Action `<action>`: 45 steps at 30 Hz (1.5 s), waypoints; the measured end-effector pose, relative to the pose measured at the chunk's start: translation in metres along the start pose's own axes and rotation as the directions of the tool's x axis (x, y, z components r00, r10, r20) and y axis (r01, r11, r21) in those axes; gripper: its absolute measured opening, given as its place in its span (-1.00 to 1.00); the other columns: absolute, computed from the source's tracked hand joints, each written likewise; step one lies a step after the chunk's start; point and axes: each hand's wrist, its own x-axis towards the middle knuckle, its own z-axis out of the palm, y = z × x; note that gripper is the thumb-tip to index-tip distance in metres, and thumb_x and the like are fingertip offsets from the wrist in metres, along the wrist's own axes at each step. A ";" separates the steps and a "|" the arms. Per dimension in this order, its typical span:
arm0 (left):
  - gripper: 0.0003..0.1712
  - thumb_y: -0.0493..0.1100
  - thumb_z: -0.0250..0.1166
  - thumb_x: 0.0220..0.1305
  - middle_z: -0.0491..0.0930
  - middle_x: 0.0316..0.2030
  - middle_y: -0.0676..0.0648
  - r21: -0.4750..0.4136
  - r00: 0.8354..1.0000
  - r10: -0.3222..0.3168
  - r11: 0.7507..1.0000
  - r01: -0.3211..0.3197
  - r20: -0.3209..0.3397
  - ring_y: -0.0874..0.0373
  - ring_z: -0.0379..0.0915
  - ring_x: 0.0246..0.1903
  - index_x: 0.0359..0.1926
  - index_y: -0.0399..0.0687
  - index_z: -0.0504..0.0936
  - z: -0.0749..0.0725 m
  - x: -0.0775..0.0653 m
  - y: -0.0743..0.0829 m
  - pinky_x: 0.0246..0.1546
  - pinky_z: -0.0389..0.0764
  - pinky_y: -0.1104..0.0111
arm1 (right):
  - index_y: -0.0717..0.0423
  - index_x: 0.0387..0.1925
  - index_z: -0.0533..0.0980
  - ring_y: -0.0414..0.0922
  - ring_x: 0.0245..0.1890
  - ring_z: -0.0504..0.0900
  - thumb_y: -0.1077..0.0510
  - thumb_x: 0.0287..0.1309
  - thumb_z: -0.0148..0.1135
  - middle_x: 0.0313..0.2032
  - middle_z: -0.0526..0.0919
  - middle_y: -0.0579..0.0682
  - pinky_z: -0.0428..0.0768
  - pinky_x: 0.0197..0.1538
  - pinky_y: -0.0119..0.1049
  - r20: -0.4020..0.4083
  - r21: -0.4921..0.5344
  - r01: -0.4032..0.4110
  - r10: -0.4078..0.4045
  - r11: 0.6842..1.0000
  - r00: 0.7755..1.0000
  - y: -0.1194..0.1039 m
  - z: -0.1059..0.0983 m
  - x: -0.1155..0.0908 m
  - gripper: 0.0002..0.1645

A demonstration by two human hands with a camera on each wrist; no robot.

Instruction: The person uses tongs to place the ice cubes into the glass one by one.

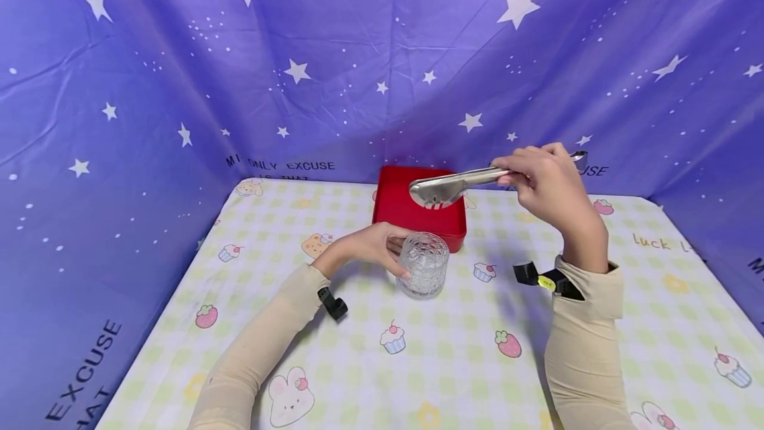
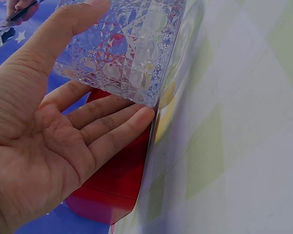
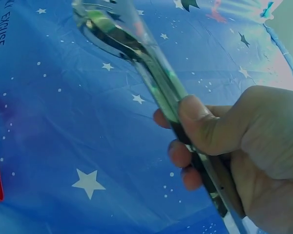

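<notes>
On the table (image 1: 334,357), just in front of a red tray (image 1: 394,201), a textured glass tumbler (image 1: 424,267) seems to stand upright, though its base is hard to make out. The left hand (image 1: 373,245) grips its side; the right hand (image 1: 549,181), well apart, holds metal tongs (image 1: 438,191) raised above the cloth (image 1: 597,337).

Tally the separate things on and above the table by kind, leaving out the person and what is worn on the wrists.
Glass: 1
Tongs: 1 pair
Tray: 1
Total: 3
</notes>
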 end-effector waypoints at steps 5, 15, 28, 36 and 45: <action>-0.11 -0.40 0.59 -0.02 0.64 0.19 -0.23 0.007 1.000 0.005 1.000 -0.005 -0.002 0.04 0.63 0.15 0.38 -0.20 0.48 0.001 0.000 0.000 0.14 0.70 0.32 | 0.16 -0.17 0.75 -0.12 -0.49 0.43 0.31 0.11 0.45 -0.52 0.62 -0.04 0.32 -0.09 -0.12 0.083 0.001 0.011 -0.011 1.000 0.996 -0.002 0.001 0.000 -0.79; -0.07 -0.32 0.61 -0.02 0.61 0.25 -0.16 0.065 1.000 -0.001 0.998 0.002 -0.011 0.08 0.60 0.19 0.42 -0.11 0.46 0.000 0.000 0.000 0.17 0.67 0.36 | 0.12 -0.17 0.77 -0.18 -0.51 0.39 0.29 0.09 0.47 -0.45 0.70 -0.06 0.29 -0.10 -0.17 0.196 0.009 -0.001 -0.001 1.000 0.981 -0.004 0.004 -0.001 -0.77; -0.17 -0.32 0.60 0.01 0.66 0.18 -0.15 0.062 1.000 0.020 0.998 -0.020 0.000 0.10 0.62 0.15 0.35 -0.12 0.53 0.001 0.000 0.000 0.19 0.65 0.37 | 0.16 -0.17 0.77 0.06 -0.20 0.72 0.33 0.10 0.44 -0.16 0.81 0.15 0.33 -0.10 -0.15 0.331 0.008 -0.037 0.032 0.999 0.943 -0.003 0.012 0.002 -0.77; -0.31 -0.37 0.60 -0.01 0.68 0.10 -0.23 0.024 0.999 -0.037 0.999 0.037 -0.023 0.07 0.65 0.08 0.20 -0.27 0.60 0.001 -0.001 0.002 0.09 0.72 0.35 | 0.12 -0.17 0.78 0.04 -0.20 0.73 0.33 0.10 0.44 -0.18 0.82 0.12 0.36 -0.06 -0.12 0.368 0.025 -0.043 0.031 0.999 0.929 -0.004 0.016 0.005 -0.77; -0.32 -0.35 0.61 -0.03 0.69 0.08 -0.21 0.024 0.999 -0.032 0.999 0.033 -0.023 0.08 0.65 0.07 0.19 -0.25 0.62 0.000 -0.001 0.000 0.09 0.72 0.35 | 0.12 -0.15 0.78 -0.05 -0.35 0.67 0.32 0.09 0.45 -0.27 0.82 0.05 0.39 -0.05 -0.08 0.393 0.019 -0.032 0.022 0.999 0.919 -0.005 0.021 0.006 -0.75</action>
